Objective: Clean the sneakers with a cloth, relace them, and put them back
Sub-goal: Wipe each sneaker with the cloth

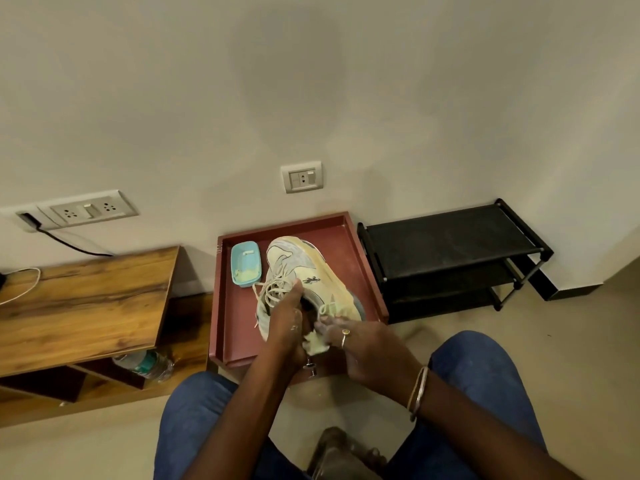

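A pale yellow and grey sneaker [304,271] with loose laces lies tilted in a dark red tray [242,306] on the floor, toe pointing at the wall. My left hand [287,323] grips its collar, fingers inside the opening. My right hand [360,344], with a ring and a bangle, holds a crumpled pale yellow cloth [313,342] against the heel end of the sneaker. A second, dark-looking shoe [332,448] sits between my knees at the bottom edge, blurred.
A light blue dish [245,263] with yellowish paste sits in the tray's far left corner. A black shoe rack [450,251] stands right of the tray. A low wooden table [83,306] with a plastic bottle [145,365] underneath stands left.
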